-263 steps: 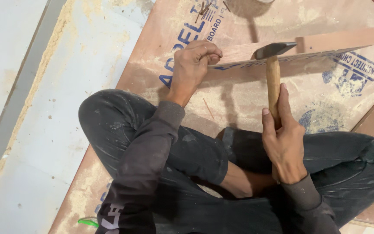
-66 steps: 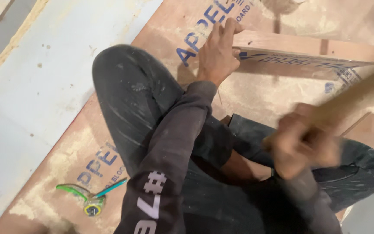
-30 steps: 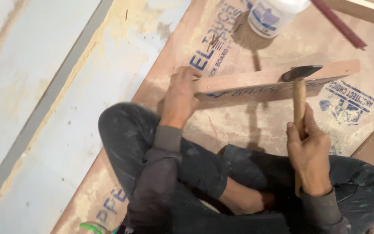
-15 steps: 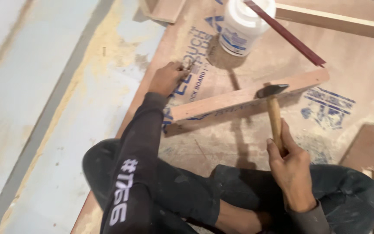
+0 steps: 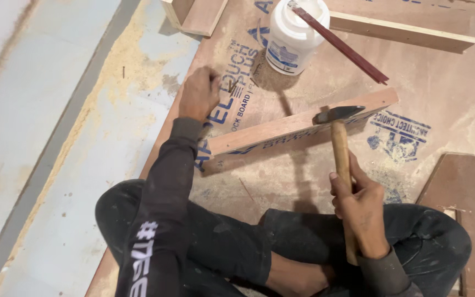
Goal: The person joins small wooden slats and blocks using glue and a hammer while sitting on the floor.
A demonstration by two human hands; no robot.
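- Hammer: wooden handle upright in view, dark metal head resting on the top edge of the wooden strip, near its right end.
- Right hand: grip closed around the lower half of the hammer handle, fingers wrapped, thumb along the shaft.
- Left hand: stretched out to the left edge of the plywood sheet, fingertips pressed down on small nails; grip narrow, held item too small and blurred to confirm.
- Wooden strip: set on edge, slanting across the plywood sheet from lower left to upper right, well apart from the left hand.
- White plastic jar: standing beyond the strip, lid on, with a thin dark red stick laid across its top and reaching down to the right.
- Pale wooden batten: flat on the sheet, behind the jar.
- Dark board: lying at right, beside the knee.
- Crossed legs in dark trousers: seated on the plywood sheet, sawdust on the floor at left.
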